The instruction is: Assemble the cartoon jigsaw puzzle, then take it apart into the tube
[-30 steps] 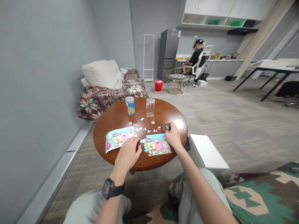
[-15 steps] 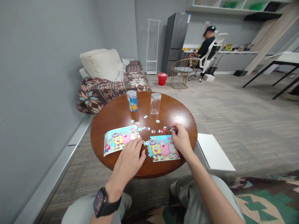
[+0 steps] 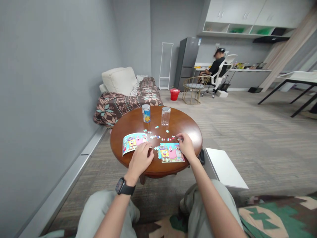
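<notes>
Beyond the puzzle (image 3: 171,153) (long axis left-right, top farthest) stand two jars (image 3: 146,115); left hand (image 3: 141,158): thumb apart; right hand (image 3: 186,146): grip indeterminable.

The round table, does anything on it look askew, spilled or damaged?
The picture sheet looks a little odd: it curves instead of lying flat on the table, left of the partly assembled puzzle. I see no spill or clear damage.
</notes>
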Demonstrator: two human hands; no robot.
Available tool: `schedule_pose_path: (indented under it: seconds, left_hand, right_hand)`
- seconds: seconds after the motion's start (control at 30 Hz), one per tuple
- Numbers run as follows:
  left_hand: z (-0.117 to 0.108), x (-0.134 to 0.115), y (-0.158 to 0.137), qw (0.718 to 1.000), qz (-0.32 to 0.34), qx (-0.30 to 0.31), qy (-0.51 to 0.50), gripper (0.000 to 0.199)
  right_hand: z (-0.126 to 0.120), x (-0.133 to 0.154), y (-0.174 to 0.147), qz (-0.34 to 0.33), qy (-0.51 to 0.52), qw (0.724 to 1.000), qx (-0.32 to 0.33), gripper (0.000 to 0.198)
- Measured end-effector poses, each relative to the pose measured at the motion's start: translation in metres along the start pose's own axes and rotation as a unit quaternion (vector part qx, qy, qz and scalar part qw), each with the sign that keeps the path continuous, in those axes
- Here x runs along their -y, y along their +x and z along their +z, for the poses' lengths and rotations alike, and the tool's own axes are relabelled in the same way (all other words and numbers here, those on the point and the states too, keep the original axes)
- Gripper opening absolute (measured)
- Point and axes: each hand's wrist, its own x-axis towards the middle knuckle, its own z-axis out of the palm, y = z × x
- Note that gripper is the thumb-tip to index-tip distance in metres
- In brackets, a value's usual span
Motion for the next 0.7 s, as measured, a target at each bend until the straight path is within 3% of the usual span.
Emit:
schedule_pose_path:
  seconds: [0.2, 0.4, 0.7]
  left_hand:
    - [0.001, 0.000, -0.002, 0.999, -0.041, 0.028, 0.018, 0.013]
    - [-0.001, 0.000, -0.001, 0.997, -0.036, 0.048, 0.044, 0.014]
    - [0.002, 0.002, 0.003, 0.997, -0.030, 0.055, 0.047, 0.017]
  right_hand:
    - [0.002, 0.000, 0.002, -0.006, 0.006, 1.000, -0.012, 0.034]
    - [0.001, 0.009, 0.000, -0.024, 0.003, 1.000, -0.002, 0.031]
    - [-0.002, 0.014, 0.005, 0.031, 0.016, 0.999, -0.020, 0.026]
